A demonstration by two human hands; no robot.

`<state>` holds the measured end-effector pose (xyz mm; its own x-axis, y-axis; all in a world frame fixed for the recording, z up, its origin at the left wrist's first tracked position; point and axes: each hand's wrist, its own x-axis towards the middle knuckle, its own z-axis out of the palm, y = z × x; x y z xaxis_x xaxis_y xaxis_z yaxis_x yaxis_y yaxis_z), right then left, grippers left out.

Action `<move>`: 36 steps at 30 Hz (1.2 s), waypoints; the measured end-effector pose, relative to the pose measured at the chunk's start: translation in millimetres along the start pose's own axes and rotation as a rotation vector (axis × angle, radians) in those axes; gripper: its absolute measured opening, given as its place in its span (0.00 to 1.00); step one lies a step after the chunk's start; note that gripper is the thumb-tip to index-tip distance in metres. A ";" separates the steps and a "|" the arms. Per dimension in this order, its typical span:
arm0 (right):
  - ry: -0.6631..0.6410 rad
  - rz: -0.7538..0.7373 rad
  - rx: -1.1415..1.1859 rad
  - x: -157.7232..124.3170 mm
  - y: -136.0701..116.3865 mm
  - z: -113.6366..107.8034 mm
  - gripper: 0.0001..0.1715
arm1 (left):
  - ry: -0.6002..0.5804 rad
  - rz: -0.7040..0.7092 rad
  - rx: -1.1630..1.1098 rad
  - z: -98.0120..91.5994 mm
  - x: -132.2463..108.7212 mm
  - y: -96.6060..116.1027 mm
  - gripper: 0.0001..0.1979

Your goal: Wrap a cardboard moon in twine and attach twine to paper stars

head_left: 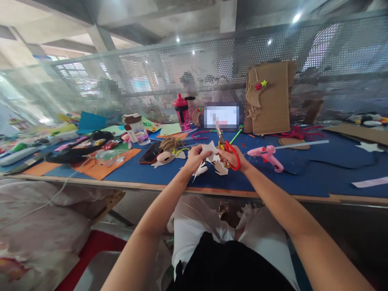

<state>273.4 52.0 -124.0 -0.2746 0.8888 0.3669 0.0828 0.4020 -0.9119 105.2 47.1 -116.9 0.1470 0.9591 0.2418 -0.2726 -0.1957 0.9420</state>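
The left grip (pixel 196 158) pinched a small, angular sheet of white paper (pixel 211 148) between thumb and fingers, and the sheet hung in the gap between the two grips. The right grip (pixel 226 156) was curled round a pair of metal scissors with red and yellow handles (pixel 233 146), the blades pointing forward, beyond the paper; whether they were parted could not be made out.

Just beneath both grips, on the blue-covered wooden counter (pixel 273 184), lay irregular cut pieces of white paper (pixel 222 168). Judging by those, some cutting was done, while the sheet in the left grip looked unfinished, its outline too small to read, and it had not been laid down. Far to the right of the right grip lay a white paper star (pixel 367 146), complete in shape.

Nearer, right of the same grip, stood a pink plastic glue gun (pixel 268 154) with a long clear stick in its back, touched by neither grip. Beyond it, a tall brown cardboard panel (pixel 273 101) carried a twine-wrapped crescent (pixel 254 95), apparently assembled already.
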 end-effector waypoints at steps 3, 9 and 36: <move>0.012 -0.013 0.024 -0.1 -0.6 0.6 0.18 | -0.045 0.002 -0.001 -0.3 -1.4 2.6 0.20; 0.153 -0.009 0.044 1.7 -4.3 0.3 0.18 | -0.067 0.083 0.003 -5.8 -1.3 4.7 0.15; 0.142 -0.109 0.201 -0.2 -13.5 -18.2 0.25 | 0.020 0.172 0.132 -16.6 8.4 -2.8 0.13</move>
<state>289.7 50.4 -108.5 -0.1331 0.8701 0.4745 -0.1361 0.4582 -0.8784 91.4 59.1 -121.3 0.0903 0.9129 0.3980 -0.1647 -0.3804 0.9100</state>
